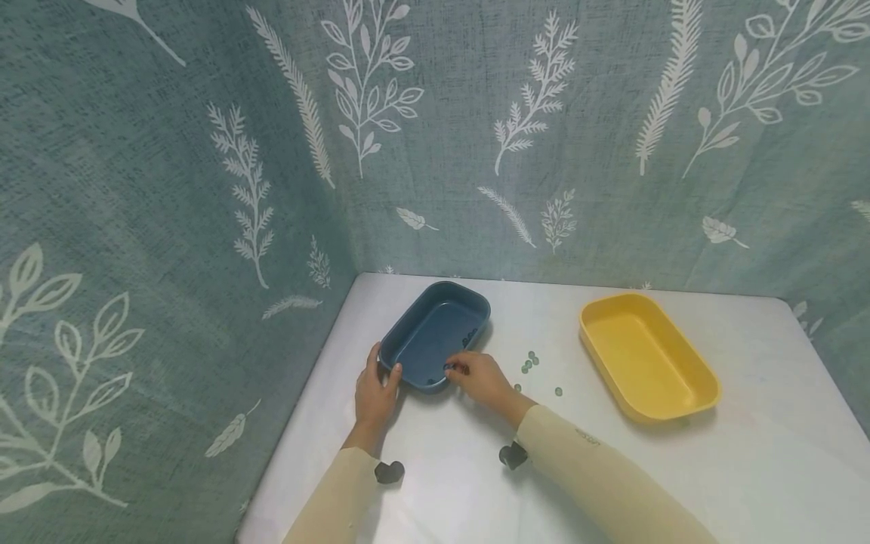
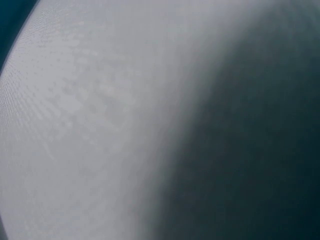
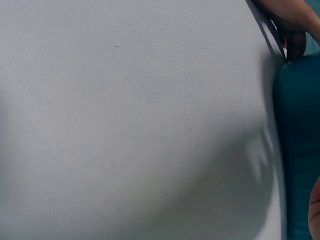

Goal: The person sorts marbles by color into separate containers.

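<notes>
My left hand (image 1: pixel 376 397) holds the near left corner of a deep blue tray (image 1: pixel 408 321), thumb at the front and fingers along the left side. Over the tray's near right rim, my right hand (image 1: pixel 481 376) pinches a small dark round piece (image 1: pixel 448 367) between thumb and fingertips. Inside the tray, several similar dark pieces (image 1: pixel 469 338) lie along the right wall, and another piece (image 1: pixel 430 381) sits by the near end. The right wrist view catches the blue tray's side (image 3: pixel 300 125) and part of the left hand (image 3: pixel 290 15); the left wrist view is blurred.
Several small green round pieces (image 1: pixel 529 364) lie scattered on the white table (image 1: pixel 462 483) right of the blue tray. Farther right stands a yellow tray (image 1: pixel 639 355). Leaf-patterned cloth (image 1: pixel 462 151) hangs behind the table and along its left side.
</notes>
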`<action>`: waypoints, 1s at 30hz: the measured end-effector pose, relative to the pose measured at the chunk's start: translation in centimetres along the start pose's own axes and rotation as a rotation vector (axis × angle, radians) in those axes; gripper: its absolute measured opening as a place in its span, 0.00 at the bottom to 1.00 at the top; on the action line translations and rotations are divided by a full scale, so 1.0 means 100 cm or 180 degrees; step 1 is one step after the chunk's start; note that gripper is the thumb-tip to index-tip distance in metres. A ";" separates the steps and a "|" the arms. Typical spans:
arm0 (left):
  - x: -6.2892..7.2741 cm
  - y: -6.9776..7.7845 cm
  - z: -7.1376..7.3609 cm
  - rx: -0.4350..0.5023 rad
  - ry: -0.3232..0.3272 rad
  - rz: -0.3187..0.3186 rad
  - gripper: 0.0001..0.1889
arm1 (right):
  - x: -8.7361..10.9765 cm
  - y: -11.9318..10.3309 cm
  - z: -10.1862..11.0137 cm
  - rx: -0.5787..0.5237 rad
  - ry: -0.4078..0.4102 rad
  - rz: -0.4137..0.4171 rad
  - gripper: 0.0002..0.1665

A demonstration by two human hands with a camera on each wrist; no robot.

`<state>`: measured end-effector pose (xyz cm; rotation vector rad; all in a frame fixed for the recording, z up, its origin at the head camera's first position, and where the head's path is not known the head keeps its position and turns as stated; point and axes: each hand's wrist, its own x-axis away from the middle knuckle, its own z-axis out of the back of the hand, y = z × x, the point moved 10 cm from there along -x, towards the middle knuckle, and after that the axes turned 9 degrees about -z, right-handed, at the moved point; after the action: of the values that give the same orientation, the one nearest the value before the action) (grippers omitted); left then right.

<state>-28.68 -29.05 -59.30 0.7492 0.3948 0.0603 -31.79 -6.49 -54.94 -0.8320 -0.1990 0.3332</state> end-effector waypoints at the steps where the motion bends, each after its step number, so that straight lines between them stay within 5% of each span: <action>1: 0.000 0.000 0.000 -0.0003 -0.0002 -0.0006 0.35 | 0.000 0.001 -0.001 -0.0005 -0.0010 -0.0015 0.15; 30: 0.001 0.001 0.002 -0.0032 0.0011 -0.0007 0.35 | 0.000 0.007 -0.010 -0.0012 -0.0100 -0.0018 0.16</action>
<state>-28.57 -29.04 -59.12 0.7389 0.3984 0.0616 -31.68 -6.74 -56.13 -0.8302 -0.2314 0.3409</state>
